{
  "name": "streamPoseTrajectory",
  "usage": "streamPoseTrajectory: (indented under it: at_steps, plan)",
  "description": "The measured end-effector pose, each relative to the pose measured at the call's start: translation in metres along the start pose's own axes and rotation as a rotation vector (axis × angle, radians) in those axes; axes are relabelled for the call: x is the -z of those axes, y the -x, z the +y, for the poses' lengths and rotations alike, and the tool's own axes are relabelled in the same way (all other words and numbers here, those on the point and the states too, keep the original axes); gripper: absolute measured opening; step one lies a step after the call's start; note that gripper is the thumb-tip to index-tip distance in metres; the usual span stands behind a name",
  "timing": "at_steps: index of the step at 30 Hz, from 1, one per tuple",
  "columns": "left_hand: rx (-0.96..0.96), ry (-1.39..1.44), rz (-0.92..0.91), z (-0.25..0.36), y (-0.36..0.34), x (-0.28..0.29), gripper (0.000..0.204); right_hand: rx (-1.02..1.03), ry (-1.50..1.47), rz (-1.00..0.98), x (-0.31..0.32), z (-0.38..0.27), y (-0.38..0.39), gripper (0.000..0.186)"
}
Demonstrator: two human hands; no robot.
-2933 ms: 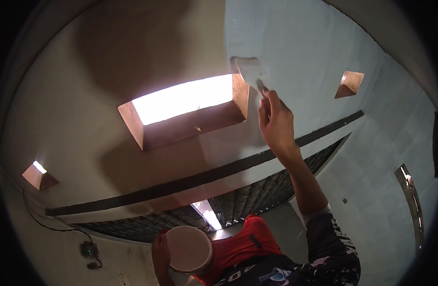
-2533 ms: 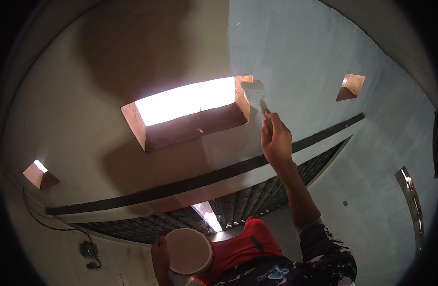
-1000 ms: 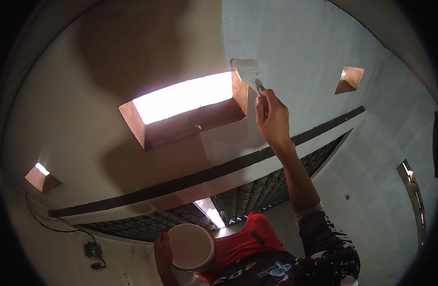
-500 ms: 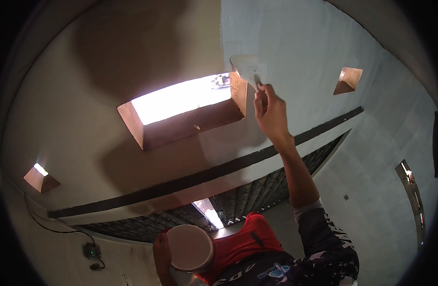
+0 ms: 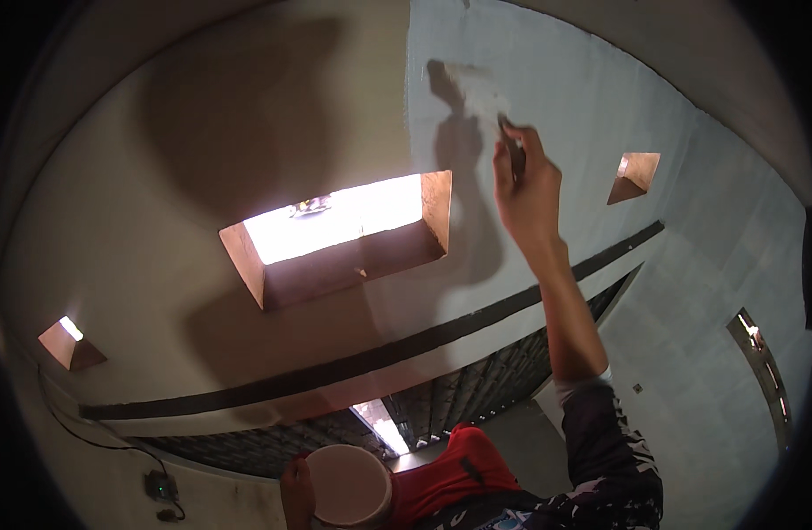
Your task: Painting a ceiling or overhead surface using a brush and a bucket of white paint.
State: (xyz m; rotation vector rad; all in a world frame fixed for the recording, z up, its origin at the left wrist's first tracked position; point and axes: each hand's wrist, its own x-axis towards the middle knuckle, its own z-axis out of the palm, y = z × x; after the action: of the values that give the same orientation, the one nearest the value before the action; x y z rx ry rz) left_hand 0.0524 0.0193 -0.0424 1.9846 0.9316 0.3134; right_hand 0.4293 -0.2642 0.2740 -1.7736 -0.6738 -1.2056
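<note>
Pale, wet-looking bristles mark the paintbrush point(image 5: 477, 88), which we hold high against the light blue-grey wall point(image 5: 583, 106), above and to the right of the bright recessed window opening point(image 5: 335, 225). Our right hand point(image 5: 528, 190) is closed around its dark handle, fingers wrapped just below the head. We judge the brush light and stiff in the handle, soft at the tip, best gripped low on the handle for control. Our left hand point(image 5: 295, 490) is clasped on the edge of a round white container point(image 5: 351, 486) near our red-clothed chest. The wall is smooth, painted pale on the right and tan on the left, crossed by a dark band point(image 5: 379, 353); smaller niches point(image 5: 636, 172) pierce it, and a dark grille lies below.
</note>
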Motion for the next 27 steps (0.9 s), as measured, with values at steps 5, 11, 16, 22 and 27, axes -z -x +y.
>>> streamPoseTrajectory:
  at_steps: [5, 11, 16, 22, 27]
  plan:
    - [0.042, 0.045, -0.007, 0.002, -0.001, 0.001, 0.046, 0.187, 0.078, 0.083, -0.018, 0.003, -0.067, 0.019]
    - [0.039, 0.080, -0.015, 0.004, -0.003, -0.002, 0.047, 0.216, 0.098, 0.105, -0.031, 0.001, -0.105, 0.017]
    - [0.061, 0.053, -0.012, 0.000, -0.002, 0.000, 0.047, 0.180, 0.127, 0.040, -0.032, -0.012, -0.114, 0.022]
    - [0.055, 0.043, 0.003, 0.015, 0.003, 0.000, 0.049, 0.153, 0.152, -0.015, -0.024, -0.012, -0.121, 0.021]
    - [0.021, 0.017, 0.020, 0.001, -0.002, -0.003, 0.043, 0.118, 0.133, -0.074, -0.016, -0.014, -0.114, 0.023]
